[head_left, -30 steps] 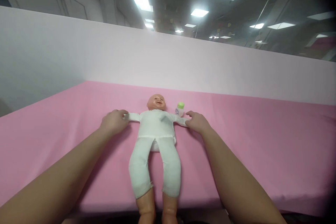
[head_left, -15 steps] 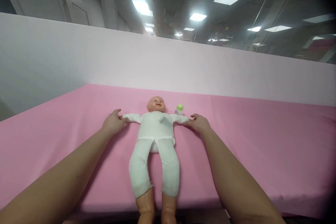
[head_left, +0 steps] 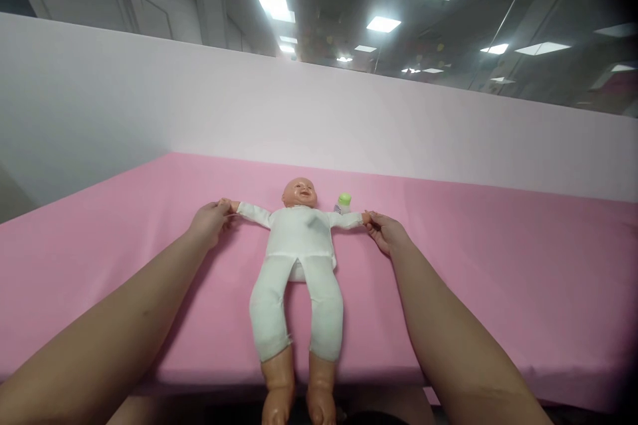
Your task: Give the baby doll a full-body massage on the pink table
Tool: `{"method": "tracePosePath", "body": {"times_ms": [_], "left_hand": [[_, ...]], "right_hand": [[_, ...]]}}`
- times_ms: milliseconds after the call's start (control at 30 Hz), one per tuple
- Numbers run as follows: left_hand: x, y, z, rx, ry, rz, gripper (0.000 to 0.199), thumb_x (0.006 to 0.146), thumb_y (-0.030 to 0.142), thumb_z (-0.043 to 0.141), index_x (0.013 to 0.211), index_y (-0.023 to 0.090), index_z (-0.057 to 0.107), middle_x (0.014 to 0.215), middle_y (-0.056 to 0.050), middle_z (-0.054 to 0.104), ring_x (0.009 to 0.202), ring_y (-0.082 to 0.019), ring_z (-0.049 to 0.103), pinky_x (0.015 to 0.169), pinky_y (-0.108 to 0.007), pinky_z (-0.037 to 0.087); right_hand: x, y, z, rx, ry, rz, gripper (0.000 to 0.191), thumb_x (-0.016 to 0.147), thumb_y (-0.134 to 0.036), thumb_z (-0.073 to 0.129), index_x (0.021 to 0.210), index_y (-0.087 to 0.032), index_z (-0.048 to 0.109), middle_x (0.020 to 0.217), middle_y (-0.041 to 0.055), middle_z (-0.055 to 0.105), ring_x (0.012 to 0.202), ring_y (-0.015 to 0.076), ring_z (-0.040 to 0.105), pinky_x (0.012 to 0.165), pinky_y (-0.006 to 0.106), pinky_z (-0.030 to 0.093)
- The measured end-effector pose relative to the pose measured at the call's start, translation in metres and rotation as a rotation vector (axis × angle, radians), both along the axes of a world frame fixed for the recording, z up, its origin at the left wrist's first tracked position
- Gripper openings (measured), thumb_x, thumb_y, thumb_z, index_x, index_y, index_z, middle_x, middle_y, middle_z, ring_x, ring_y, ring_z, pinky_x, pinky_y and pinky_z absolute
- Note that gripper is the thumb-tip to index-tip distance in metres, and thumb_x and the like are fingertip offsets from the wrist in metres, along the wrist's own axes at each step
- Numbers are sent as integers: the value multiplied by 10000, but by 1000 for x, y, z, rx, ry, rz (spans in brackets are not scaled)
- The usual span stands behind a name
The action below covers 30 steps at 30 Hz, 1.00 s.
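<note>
A baby doll (head_left: 300, 239) in a white top and white trousers lies on its back on the pink-covered table (head_left: 478, 279). Its head points away from me and its bare feet reach past the near edge. Both of its arms are stretched out sideways. My left hand (head_left: 209, 220) is closed around the doll's hand at the left. On the other side, my right hand (head_left: 386, 231) pinches the doll's other hand between thumb and fingers. A small bottle with a green cap (head_left: 343, 203) stands just behind the doll's arm on the right, its lower part hidden.
A low white wall (head_left: 323, 116) runs along the back of the table. Above it is a glass pane (head_left: 448, 33) with bright ceiling lights showing. A white door (head_left: 154, 3) is beyond the wall at the upper left.
My fingers have shifted outward from the doll's wrists and sleeve ends to its hands, which now show. The doll's left-side arm is raised a little. The view has tilted slightly.
</note>
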<state>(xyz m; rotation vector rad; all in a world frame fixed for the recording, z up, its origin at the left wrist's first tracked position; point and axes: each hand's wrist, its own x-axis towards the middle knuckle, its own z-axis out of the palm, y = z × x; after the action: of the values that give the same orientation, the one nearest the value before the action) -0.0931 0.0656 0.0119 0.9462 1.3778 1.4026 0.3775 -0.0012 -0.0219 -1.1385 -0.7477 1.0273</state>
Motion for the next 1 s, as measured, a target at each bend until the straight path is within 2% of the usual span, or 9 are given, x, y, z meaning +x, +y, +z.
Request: {"method": "tracePosePath", "body": {"times_ms": [67,133,267,367,467,567,700,800,1000], "left_hand": [[-7,3,-1,-26,104,63,193,772,272,748,906,176,648,799,-47,666,616,-154,596,528,-260,472],[-12,6,-4,-43,181,87,181,732,265,747,866,186,654,715,-20,621,551,-138,533,499,-258,425],[-11,14,-9,-50,178,52,145,716,185,686,857,163,659,674,-42,641,538,-160,581,541,-285,501],[-6,23,-9,-127,151,56,163,709,140,655,871,135,671,662,-73,670,542,-188,628,560,-309,544],[-5,30,-8,-185,177,81,183,694,131,671,876,127,687,641,-72,669,529,-193,632,535,-303,532],[-6,27,-7,-196,169,113,208,687,151,693,893,122,697,654,-77,675,537,-200,641,514,-296,513],[-4,9,-4,-90,223,125,259,713,206,722,959,125,712,696,-51,685,565,-181,641,537,-281,502],[-4,0,-3,-28,224,115,239,751,258,744,953,135,711,717,-38,685,562,-160,629,564,-277,513],[-13,13,-9,-6,128,95,229,761,359,816,820,158,726,680,-71,670,505,-166,591,485,-277,462]], "right_hand": [[-1,-1,3,-37,-23,4,181,791,-263,781,937,-173,723,981,100,713,851,197,662,613,256,600],[-3,-2,5,-68,-62,28,214,774,-279,783,948,-162,737,915,77,701,739,156,610,516,222,514],[-5,-3,6,-107,-82,89,281,716,-272,810,961,-156,737,769,14,632,569,83,443,416,183,322],[-2,-3,5,-122,-19,112,254,710,-243,811,928,-145,726,758,12,615,568,77,433,424,177,335],[0,-3,5,-122,9,139,228,730,-225,791,927,-138,717,776,21,615,581,77,446,453,173,382],[-3,-4,6,-103,5,174,255,719,-211,793,949,-148,703,791,17,628,595,78,472,465,171,383],[-10,-7,9,-90,-61,215,358,665,-236,873,945,-162,663,760,-1,629,596,81,495,462,174,340],[-10,-10,8,-73,-83,214,432,614,-306,939,879,-171,625,684,-32,597,545,66,437,456,181,291],[-6,-10,-1,-11,-102,88,501,607,-488,961,760,-189,589,661,-7,630,505,69,399,446,218,268]]}}
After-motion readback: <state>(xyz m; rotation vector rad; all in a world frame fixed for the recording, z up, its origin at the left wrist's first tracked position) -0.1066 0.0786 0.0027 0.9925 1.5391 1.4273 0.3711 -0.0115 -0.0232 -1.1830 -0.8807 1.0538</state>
